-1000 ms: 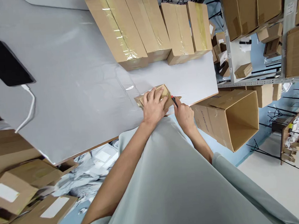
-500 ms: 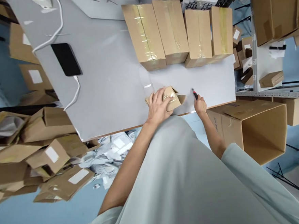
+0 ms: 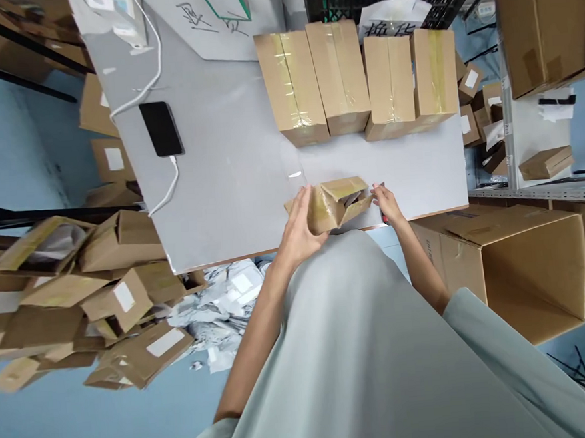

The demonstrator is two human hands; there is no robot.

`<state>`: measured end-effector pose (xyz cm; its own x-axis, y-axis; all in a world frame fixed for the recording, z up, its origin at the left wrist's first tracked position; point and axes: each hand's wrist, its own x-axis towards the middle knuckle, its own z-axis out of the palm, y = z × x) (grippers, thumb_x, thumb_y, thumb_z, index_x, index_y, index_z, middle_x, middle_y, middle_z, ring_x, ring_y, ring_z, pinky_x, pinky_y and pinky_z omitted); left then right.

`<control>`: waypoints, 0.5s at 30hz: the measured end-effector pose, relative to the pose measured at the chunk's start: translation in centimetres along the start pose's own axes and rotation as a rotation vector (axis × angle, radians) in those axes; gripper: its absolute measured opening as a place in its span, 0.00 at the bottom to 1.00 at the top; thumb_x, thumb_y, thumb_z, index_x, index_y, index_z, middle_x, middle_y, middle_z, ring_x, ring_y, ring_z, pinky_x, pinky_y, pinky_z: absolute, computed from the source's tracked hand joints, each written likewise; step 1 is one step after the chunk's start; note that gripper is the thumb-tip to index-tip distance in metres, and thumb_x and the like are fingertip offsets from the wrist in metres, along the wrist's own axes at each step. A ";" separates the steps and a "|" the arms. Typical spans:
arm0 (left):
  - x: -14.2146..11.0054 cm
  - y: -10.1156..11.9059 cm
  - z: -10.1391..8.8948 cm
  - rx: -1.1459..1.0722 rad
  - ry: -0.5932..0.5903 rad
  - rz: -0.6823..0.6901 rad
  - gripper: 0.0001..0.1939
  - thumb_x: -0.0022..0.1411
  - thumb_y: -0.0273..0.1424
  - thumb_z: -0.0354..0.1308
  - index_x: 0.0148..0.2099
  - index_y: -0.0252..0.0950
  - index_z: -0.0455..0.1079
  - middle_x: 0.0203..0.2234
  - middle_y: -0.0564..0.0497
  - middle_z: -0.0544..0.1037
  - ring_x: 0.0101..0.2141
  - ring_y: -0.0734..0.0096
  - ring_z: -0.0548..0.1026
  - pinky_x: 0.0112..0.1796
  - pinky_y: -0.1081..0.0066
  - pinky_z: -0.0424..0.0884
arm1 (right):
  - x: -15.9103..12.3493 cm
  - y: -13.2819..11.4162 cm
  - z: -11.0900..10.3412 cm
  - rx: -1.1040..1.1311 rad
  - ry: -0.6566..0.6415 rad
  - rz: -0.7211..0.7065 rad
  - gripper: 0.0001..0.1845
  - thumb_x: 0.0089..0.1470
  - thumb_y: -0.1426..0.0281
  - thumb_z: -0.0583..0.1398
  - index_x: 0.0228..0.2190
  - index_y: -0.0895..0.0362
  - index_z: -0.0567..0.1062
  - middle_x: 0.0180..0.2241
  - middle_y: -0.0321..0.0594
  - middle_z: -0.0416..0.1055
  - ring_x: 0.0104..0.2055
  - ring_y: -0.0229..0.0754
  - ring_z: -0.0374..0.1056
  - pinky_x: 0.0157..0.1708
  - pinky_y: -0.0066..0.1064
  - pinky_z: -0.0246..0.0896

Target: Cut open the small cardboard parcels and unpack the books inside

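My left hand [image 3: 297, 229] grips the left side of a small taped cardboard box [image 3: 328, 206] at the table's front edge. The box is tilted, with loose flaps and an opening at its right end; what is inside cannot be made out. My right hand [image 3: 388, 204] is beside that open end, its fingertips at or close to a flap. A red and black box cutter [image 3: 385, 219] is tucked in the right hand, mostly hidden by it.
Several taped cartons [image 3: 340, 75] stand in a row behind the small box. A phone [image 3: 160, 129] on a white cable lies at left on the grey table [image 3: 228, 157]. A large open carton [image 3: 531, 276] stands at right. Opened boxes [image 3: 127, 290] are piled at lower left.
The small box has been tipped up and turned, its open end now showing more. My right hand has moved in to the box, the box cutter swinging from pointing forward to lying against the hand.
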<state>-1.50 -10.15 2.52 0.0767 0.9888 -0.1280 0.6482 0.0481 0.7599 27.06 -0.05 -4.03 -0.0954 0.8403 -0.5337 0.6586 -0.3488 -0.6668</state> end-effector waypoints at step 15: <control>-6.5 -6.4 1.0 -0.196 0.451 -0.474 0.28 0.69 0.42 0.67 0.65 0.38 0.69 0.63 0.36 0.76 0.57 0.54 0.82 0.53 0.57 0.84 | -3.8 -4.9 4.5 -0.113 -0.156 -0.193 0.41 0.65 0.69 0.65 0.75 0.56 0.64 0.68 0.52 0.72 0.47 0.45 0.83 0.59 0.41 0.75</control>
<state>-5.34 -17.04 -2.14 -0.5325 0.8148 -0.2291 0.3819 0.4728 0.7941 20.84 -3.35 -1.03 -0.3349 0.8098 -0.4817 0.6952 -0.1328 -0.7065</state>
